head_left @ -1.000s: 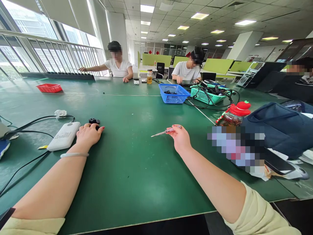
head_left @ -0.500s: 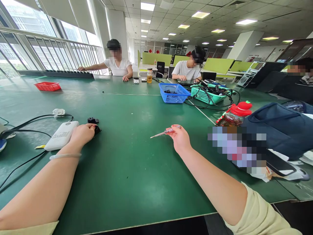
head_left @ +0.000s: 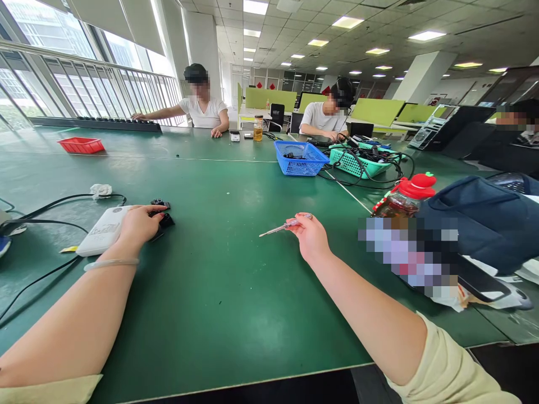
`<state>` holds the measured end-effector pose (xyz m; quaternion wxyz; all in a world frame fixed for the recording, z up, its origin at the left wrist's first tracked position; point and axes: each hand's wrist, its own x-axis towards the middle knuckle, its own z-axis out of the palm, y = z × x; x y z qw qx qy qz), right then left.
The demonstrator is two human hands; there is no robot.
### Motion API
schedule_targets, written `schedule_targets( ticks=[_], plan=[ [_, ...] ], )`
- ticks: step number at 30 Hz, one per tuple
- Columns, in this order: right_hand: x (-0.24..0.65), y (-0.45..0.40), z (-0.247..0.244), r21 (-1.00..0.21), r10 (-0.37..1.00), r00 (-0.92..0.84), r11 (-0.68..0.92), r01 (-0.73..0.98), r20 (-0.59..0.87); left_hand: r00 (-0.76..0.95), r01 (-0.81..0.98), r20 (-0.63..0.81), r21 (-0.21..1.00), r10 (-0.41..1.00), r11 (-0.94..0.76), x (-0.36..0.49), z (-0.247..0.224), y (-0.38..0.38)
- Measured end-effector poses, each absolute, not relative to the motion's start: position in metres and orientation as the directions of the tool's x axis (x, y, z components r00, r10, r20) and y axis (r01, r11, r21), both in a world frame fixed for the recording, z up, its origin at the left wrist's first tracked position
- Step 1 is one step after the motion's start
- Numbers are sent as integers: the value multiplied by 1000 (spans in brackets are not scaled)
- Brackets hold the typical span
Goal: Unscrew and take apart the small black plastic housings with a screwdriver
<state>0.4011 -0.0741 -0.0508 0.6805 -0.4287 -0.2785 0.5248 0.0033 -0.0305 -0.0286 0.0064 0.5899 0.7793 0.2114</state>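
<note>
My right hand (head_left: 310, 235) is closed round the clear handle of a slim screwdriver (head_left: 278, 228), held above the green table with its tip pointing left. On the left, my left hand (head_left: 141, 225) has its index finger stretched out over a small black part (head_left: 160, 203). Another black piece (head_left: 167, 220) lies just beside the fingertips, partly behind the hand. What lies directly under the fingers is hidden. A white power bank (head_left: 101, 230) rests on the table against the left wrist.
Black cables (head_left: 54, 206) run in from the left edge. A blue basket (head_left: 301, 158), a green basket of cables (head_left: 362, 163) and a red tray (head_left: 81, 145) stand farther back. A red-lidded bottle (head_left: 406, 196) and a dark blue bag (head_left: 480, 219) are right. Two people sit opposite.
My left hand has shifted slightly back and its index finger has stretched out, letting go of the black piece beside it. The right hand with the screwdriver has stayed in place.
</note>
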Motion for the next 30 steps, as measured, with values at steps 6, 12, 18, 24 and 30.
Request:
schedule_targets(
  ticks=[6, 12, 18, 24, 30],
  plan=[
    [401, -74, -51, -876, 953, 293, 78, -476, -75, -476, 809, 259, 503, 840, 304, 9, -20, -38],
    [401, -75, -49, -873, 956, 287, 83, -482, -68, -499, 775, 232, 551, 835, 310, 13, -7, -45],
    [400, -76, -48, -873, 957, 279, 71, -482, -76, -460, 824, 168, 447, 872, 349, 19, -5, -47],
    [400, -76, -48, -881, 961, 268, 65, -469, -73, -393, 877, 164, 361, 905, 316, 19, -8, -45],
    [399, -77, -47, -887, 960, 273, 67, -458, -69, -297, 937, 163, 240, 941, 254, 18, -13, -41]
  ],
)
